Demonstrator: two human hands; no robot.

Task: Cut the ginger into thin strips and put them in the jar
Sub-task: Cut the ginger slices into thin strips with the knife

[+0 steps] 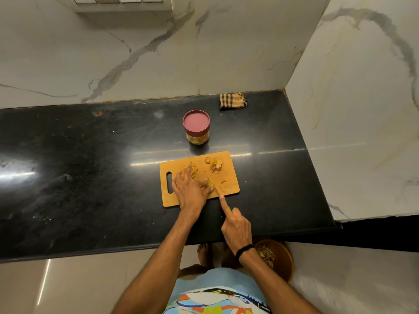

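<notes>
A wooden cutting board [229,164] lies on the black counter. My left hand [189,191] holds a yellow ginger piece [210,182] down on the board with its fingertips. My right hand [235,225] grips a knife with a green handle [230,209], index finger stretched along the blade's back, which points at the ginger. A pile of ginger slices [192,170] lies by my left fingers, and peels [214,164] lie at the board's far side. A few thin strips [222,185] lie on the right. The jar [196,128] stands behind the board with its maroon lid on.
A folded checked cloth [232,100] lies at the back near the corner. Marble walls close off the counter [90,177] behind and on the right. Below the counter edge, a brown bin [281,257] with scraps stands on the floor beside my feet.
</notes>
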